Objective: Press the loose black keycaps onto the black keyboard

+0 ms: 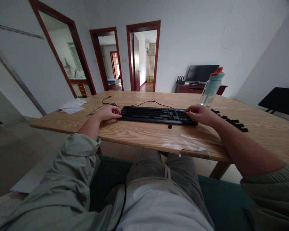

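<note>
A black keyboard (154,114) lies on the wooden table in front of me, its cable running off behind it. My left hand (109,113) is closed at the keyboard's left end, thumb and fingers against that edge. Over the number pad at the right end, my right hand (199,113) has its fingertips pinched together; whatever is between them is too small to make out. One loose black keycap (170,127) rests on the wood just in front of the keyboard. Several more small black pieces, apparently keycaps (234,122), lie in a row beside my right wrist.
A clear bottle (212,88) with a teal and red top stands behind my right hand. Crumpled white tissue (73,106) lies at the table's left, near the black cable (106,99). Torn clear film (183,142) covers part of the wooden table's (135,130) front edge.
</note>
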### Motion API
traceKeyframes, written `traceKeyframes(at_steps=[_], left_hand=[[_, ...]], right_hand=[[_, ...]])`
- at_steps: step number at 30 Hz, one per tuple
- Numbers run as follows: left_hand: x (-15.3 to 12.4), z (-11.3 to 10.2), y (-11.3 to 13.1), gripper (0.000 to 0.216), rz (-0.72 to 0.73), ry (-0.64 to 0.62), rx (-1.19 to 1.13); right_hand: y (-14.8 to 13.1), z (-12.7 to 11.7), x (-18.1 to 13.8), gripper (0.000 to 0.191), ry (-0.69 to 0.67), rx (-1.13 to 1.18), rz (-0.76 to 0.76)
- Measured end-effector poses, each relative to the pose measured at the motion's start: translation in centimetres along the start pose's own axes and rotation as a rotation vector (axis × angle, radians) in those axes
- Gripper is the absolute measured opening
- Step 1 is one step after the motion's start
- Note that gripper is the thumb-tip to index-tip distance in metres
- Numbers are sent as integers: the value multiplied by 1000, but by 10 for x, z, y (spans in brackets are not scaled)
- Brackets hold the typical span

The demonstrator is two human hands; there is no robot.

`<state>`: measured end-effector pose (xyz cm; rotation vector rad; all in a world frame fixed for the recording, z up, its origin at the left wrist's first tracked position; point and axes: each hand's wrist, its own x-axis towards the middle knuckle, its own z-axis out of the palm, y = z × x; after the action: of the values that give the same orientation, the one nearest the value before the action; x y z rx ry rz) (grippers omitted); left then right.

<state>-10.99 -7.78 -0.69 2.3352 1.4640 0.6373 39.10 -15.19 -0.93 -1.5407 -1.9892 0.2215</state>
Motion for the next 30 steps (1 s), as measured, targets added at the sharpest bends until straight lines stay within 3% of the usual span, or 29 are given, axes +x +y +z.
traceKeyframes(at_steps=[11, 23, 30], left_hand=[[-3, -1, 0, 37, 1, 71, 37], [-13, -4, 12, 36, -5, 67, 76], [-14, -4, 15, 37, 11, 164, 167]], right_hand=[[-1, -1, -2, 29, -21, 15, -15], [-1, -1, -2, 27, -29, 21, -8], [-4, -1, -3, 27, -20, 8, -9]])
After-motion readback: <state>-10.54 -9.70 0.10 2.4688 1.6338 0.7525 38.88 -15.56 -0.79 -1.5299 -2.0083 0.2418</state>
